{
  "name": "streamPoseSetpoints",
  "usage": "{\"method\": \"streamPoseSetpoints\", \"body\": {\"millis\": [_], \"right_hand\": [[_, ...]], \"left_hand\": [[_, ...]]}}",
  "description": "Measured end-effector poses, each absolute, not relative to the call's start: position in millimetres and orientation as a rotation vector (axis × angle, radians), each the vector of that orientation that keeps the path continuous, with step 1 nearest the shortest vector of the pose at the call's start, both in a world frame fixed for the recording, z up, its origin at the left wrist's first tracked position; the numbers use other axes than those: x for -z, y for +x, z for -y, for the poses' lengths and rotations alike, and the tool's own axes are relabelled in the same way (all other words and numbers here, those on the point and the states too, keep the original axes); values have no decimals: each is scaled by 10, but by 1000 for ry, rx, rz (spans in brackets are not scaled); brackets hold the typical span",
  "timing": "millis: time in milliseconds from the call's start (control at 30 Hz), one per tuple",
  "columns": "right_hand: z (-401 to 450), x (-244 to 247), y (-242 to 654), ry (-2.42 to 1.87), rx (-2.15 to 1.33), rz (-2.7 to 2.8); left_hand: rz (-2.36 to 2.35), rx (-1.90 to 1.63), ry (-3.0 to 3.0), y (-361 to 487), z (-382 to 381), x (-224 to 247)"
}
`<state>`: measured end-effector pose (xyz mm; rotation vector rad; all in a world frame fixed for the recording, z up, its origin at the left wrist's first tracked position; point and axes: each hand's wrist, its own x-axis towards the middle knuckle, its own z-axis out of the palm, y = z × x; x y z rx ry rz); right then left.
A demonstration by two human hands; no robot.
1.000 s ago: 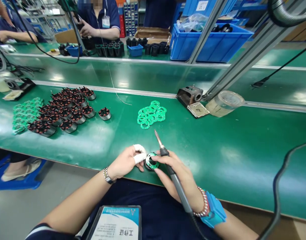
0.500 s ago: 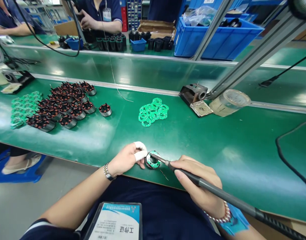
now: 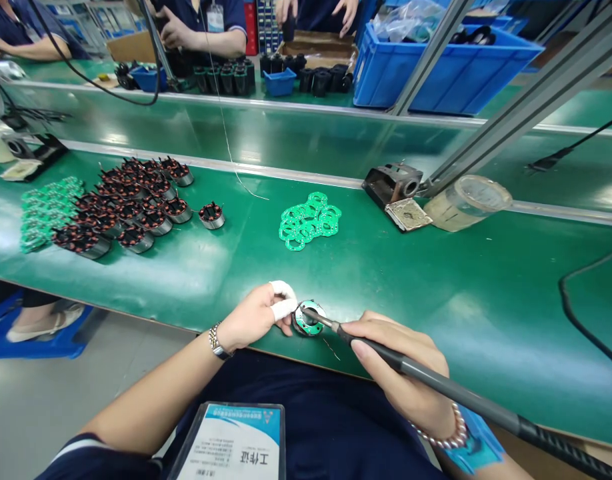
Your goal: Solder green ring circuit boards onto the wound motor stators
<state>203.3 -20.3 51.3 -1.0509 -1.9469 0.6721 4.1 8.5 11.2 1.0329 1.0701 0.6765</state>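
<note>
My left hand [image 3: 256, 315], two fingertips wrapped in white, is closed at the left edge of a motor stator [image 3: 297, 328] near the table's front edge. A green ring-shaped circuit board [image 3: 318, 328] lies on top of that stator. In my right hand [image 3: 411, 363] is a soldering iron [image 3: 453, 393], gripped like a pen. Its tip touches or nearly touches the board's upper left part, close to my left fingertips. Whether my left fingers also pinch a thin wire cannot be made out. Just right of the stator lies a thin wire [image 3: 331, 349].
Loose ring boards [image 3: 309, 221] lie mid-table. Many stators [image 3: 131, 207] and another board pile [image 3: 49, 210] are at left. An iron stand [image 3: 393, 183] and a cloudy tub [image 3: 469, 203] stand back right. A thin wire [image 3: 226, 137] hangs down. Co-workers sit beyond a blue crate [image 3: 436, 73].
The iron and both hands stay nearly in place at the stator. The view has shifted slightly. Across the bench, a co-worker's hands have appeared above the cardboard box, one holding a dark part.
</note>
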Motion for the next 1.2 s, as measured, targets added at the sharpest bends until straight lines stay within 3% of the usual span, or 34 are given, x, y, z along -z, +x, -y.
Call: {"method": "streamPoseSetpoints", "body": {"millis": [367,767,1000,1200], "right_hand": [[118,-386,2068,-977,-624,1945],[-63,-253,1968,-879,-849,2290],[42,-170,1923,-964,-690,2174],[135,-157,1876,-1044,-584,2099]], "left_hand": [[-1077,-661,1046,39,-87,-115],[-1098,-698,1111,18,-75,-81],[-1072,-770,1533,-121,129,-70],[-1070,-669,1073,14,80,-120]]}}
